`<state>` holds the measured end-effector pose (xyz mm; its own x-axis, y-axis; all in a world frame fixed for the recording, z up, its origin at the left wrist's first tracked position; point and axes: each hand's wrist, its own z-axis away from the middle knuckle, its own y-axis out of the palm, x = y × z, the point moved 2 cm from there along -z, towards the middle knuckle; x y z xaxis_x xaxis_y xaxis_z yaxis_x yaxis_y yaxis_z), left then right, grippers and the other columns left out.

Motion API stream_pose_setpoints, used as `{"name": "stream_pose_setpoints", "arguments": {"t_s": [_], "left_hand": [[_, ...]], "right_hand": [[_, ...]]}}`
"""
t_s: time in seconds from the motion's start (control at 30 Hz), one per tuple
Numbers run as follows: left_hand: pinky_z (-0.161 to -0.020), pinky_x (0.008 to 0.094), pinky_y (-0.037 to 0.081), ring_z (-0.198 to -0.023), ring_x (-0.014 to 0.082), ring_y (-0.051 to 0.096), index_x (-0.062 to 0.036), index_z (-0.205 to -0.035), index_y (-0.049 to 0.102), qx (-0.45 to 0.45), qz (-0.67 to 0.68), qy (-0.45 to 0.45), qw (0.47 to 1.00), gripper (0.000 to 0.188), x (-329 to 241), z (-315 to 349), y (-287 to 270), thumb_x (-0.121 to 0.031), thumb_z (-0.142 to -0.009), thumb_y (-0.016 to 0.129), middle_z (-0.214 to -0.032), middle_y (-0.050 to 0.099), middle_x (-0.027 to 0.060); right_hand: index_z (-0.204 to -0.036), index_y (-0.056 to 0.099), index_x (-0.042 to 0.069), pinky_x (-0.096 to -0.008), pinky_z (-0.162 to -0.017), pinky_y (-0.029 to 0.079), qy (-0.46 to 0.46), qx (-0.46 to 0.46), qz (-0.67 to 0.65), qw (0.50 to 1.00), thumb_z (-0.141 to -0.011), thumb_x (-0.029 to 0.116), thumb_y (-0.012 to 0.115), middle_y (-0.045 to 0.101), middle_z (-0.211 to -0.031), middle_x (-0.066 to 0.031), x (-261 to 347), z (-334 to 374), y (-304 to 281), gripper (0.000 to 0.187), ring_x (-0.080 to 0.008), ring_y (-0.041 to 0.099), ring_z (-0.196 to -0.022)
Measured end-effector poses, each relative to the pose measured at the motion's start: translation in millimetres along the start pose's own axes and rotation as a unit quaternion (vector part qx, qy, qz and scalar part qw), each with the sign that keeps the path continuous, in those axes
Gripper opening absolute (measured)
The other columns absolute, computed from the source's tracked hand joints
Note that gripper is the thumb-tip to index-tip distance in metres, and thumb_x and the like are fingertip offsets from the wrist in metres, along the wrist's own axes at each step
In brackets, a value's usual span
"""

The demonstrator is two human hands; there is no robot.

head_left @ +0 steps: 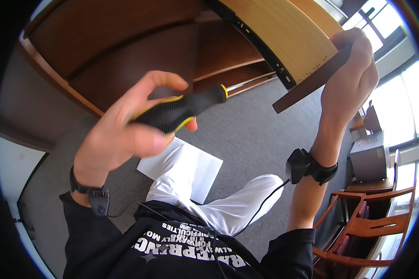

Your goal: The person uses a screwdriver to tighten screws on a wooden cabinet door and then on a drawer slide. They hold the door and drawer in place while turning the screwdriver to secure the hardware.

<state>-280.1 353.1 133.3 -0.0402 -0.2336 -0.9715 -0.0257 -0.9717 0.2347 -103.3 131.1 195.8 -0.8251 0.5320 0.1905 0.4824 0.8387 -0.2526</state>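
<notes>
head view: left hand loosely curls round a screwdriver, right hand firmly grips a drawer; screwdriving seems underway, next calling for steady tip alignment.

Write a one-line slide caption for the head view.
The left hand holds a black-and-yellow screwdriver while the right hand grips a drawer's dark front.

free room lies between drawer and legs; cabinet blocks ahead.

The left hand is half curled, and its top finger is bent. The right hand is up higher, fingers folded over, with its arm reaching forward.
</notes>
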Motion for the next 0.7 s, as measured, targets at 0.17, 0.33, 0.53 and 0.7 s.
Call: {"name": "stream_pose_setpoints", "arguments": {"t_s": [0.17,0.33,0.53,0.7], "left_hand": [[-0.084,0.0283,0.044,-0.098,0.0160,0.050,-0.0058,-0.128,0.025,-0.013,-0.135,0.049,0.990,0.073,9,13,4,-0.008,-0.070,0.069,-0.118,0.047,0.0157],[-0.080,0.0280,0.049,-0.103,0.0191,0.055,-0.0025,-0.128,0.038,-0.124,-0.349,0.211,0.905,0.055,9,17,13,-0.002,-0.079,0.063,-0.113,0.052,0.0145],[-0.051,0.0166,0.042,-0.059,0.0083,0.058,-0.0022,-0.125,0.049,-0.185,-0.345,0.136,0.910,0.038,6,22,9,-0.026,-0.097,0.053,-0.104,0.061,0.0142],[-0.039,0.0157,0.035,-0.042,0.0056,0.048,-0.0042,-0.127,0.047,-0.076,-0.124,0.009,0.989,0.045,3,7,3,-0.039,-0.103,0.032,-0.081,0.063,0.0116]], "right_hand": [[-0.078,0.064,0.004,-0.0314,-0.067,0.039,-0.019,-0.014,0.004,1.000,-0.101,0.035,0.027,0.063,-0.073,-0.0041,-4,1,4,0.054,-0.0128,0.054,-0.067],[-0.077,0.064,0.004,-0.0297,-0.065,0.039,0.006,-0.002,-0.001,1.000,-0.101,0.034,0.025,0.062,-0.072,-0.0031,-5,3,4,0.054,-0.0114,0.053,-0.066],[-0.075,0.063,0.003,-0.0294,-0.063,0.037,-0.005,-0.026,-0.016,1.000,-0.100,0.030,0.029,0.059,-0.069,-0.0041,-2,4,8,0.050,-0.0121,0.050,-0.062],[-0.073,0.061,0.001,-0.0326,-0.062,0.035,-0.019,-0.031,-0.043,0.998,-0.099,0.026,0.033,0.053,-0.067,-0.0070,2,6,9,0.046,-0.0152,0.045,-0.062]]}}
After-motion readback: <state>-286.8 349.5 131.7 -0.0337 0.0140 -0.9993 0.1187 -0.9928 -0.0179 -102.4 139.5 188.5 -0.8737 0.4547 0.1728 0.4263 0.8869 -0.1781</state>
